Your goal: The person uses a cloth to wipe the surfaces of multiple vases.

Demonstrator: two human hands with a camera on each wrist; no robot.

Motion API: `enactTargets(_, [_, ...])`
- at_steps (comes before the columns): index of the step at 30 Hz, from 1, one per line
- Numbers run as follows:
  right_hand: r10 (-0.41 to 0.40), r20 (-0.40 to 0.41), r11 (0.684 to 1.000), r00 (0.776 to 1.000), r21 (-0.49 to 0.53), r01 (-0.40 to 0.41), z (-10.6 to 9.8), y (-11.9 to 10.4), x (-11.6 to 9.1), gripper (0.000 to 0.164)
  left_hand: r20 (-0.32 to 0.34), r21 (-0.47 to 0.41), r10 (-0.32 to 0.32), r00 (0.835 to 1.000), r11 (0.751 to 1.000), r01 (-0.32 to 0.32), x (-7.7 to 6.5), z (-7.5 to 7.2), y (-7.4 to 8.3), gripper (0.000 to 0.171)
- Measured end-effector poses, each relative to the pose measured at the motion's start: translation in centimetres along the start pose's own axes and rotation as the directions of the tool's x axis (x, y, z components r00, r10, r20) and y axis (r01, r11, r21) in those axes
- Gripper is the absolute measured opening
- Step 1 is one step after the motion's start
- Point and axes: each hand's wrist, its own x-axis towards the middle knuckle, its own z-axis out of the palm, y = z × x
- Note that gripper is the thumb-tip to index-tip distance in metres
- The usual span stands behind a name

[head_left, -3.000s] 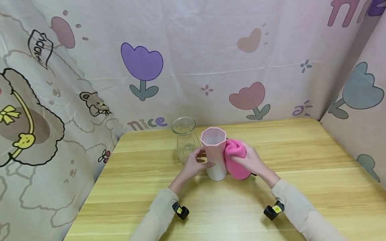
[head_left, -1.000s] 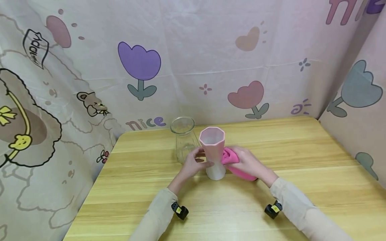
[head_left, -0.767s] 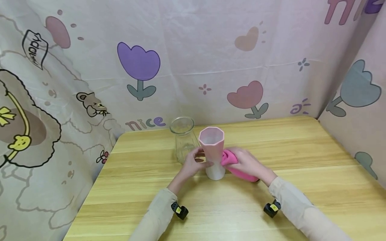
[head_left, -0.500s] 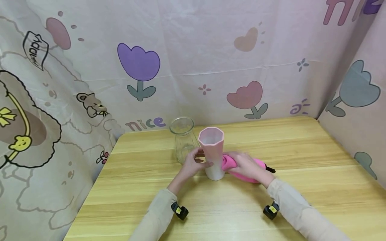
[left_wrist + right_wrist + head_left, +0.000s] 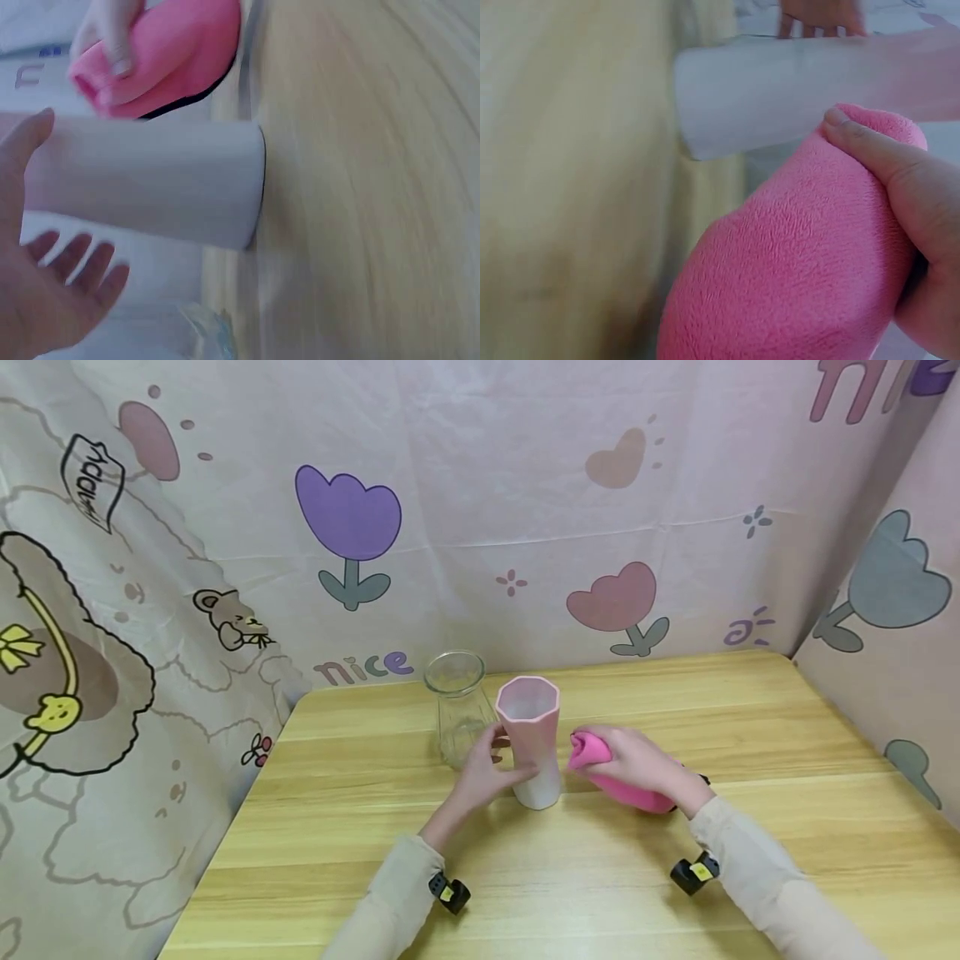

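A tall faceted vase (image 5: 532,743), pink at the rim and fading to white at the base, stands upright on the table. My left hand (image 5: 483,768) is at its left side, thumb in front of the vase and the other fingers spread. In the left wrist view, those fingers (image 5: 94,270) show a gap from the vase wall. My right hand (image 5: 637,764) grips a bunched pink fuzzy cloth (image 5: 780,255) with dark edging, just right of the vase. Thumb and fingers are curled round the cloth, and its lower part hangs beneath the palm.
A clear glass vase (image 5: 455,710) with a wide rim stands behind and left of the pink one, close to my left hand. The wooden table (image 5: 337,860) ends at a printed cloth backdrop (image 5: 480,485).
The right hand has drawn the cloth off the pink vase's side and moved right. The left hand's fingers have loosened from the vase, which stays in place.
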Motion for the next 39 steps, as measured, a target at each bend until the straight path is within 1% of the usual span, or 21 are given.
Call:
enactTargets(3, [0.014,-0.05,0.999,0.999,0.049,-0.012,-0.9,-0.3,-0.1,0.041,-0.084,0.092,-0.003,0.996,0.996,0.011,-0.3,0.7,0.8,0.081])
enactTargets(5, [0.011,-0.079,0.998,0.997,0.06,-0.007,-1.3,-0.4,-0.1,0.044,-0.151,0.164,-0.009,0.989,0.986,0.034,-0.4,1.3,1.2,0.084])
enactTargets(7, [0.011,-0.1,0.998,0.995,0.065,-0.004,-1.4,-0.5,-0.1,0.047,-0.218,0.228,-0.014,0.976,0.971,0.065,-0.5,1.9,1.4,0.086])
enactTargets(10, [0.009,-0.119,0.997,0.993,0.073,0.0,-1.4,-0.6,-0.1,0.049,-0.309,0.291,-0.011,0.951,0.951,0.106,-0.5,2.6,1.4,0.086])
enactTargets(12, [0.01,-0.128,0.997,0.992,0.078,0.0,-1.4,-0.6,-0.1,0.051,-0.35,0.308,0.004,0.937,0.945,0.111,-0.5,3.0,1.2,0.082])
enactTargets(14, [0.011,-0.136,0.997,0.991,0.083,0.001,-1.3,-0.5,-0.1,0.051,-0.373,0.313,0.025,0.927,0.944,0.101,-0.5,3.3,1.1,0.077])
enactTargets(18, [0.011,-0.153,0.995,0.988,0.096,0.004,-1.2,-0.5,0.0,0.052,-0.386,0.293,0.07,0.92,0.955,0.05,-0.6,3.8,0.9,0.067])
enactTargets(21, [0.012,-0.165,0.995,0.986,0.104,0.005,-1.2,-0.5,0.0,0.052,-0.392,0.284,0.092,0.915,0.958,0.025,-0.5,3.9,0.7,0.064])
enactTargets(26, [0.018,-0.172,0.995,0.985,0.102,0.0,-1.2,-0.5,-0.1,0.052,-0.398,0.299,0.134,0.908,0.954,-0.01,-0.5,3.9,0.5,0.062])
enactTargets(29, [0.021,-0.168,0.993,0.986,0.115,-0.001,-1.1,-0.4,-0.2,0.052,-0.386,0.312,0.163,0.908,0.949,-0.038,-0.5,3.8,0.4,0.062])
enactTargets(31, [0.021,-0.166,0.992,0.986,0.122,0.0,-1.1,-0.4,-0.2,0.052,-0.368,0.312,0.173,0.914,0.949,-0.054,-0.5,3.6,0.3,0.062])
enactTargets(33, [0.02,-0.165,0.992,0.986,0.126,0.001,-1.0,-0.3,-0.1,0.052,-0.341,0.29,0.171,0.925,0.955,-0.069,-0.4,3.4,0.3,0.061])
enactTargets(37, [0.019,-0.167,0.993,0.986,0.121,0.001,-0.9,-0.2,-0.1,0.052,-0.276,0.215,0.143,0.95,0.973,-0.084,-0.3,2.8,0.3,0.059])
enactTargets(39, [0.021,-0.167,0.993,0.986,0.12,-0.001,-0.9,-0.1,-0.1,0.052,-0.253,0.181,0.134,0.958,0.979,-0.09,-0.3,2.6,0.1,0.057])
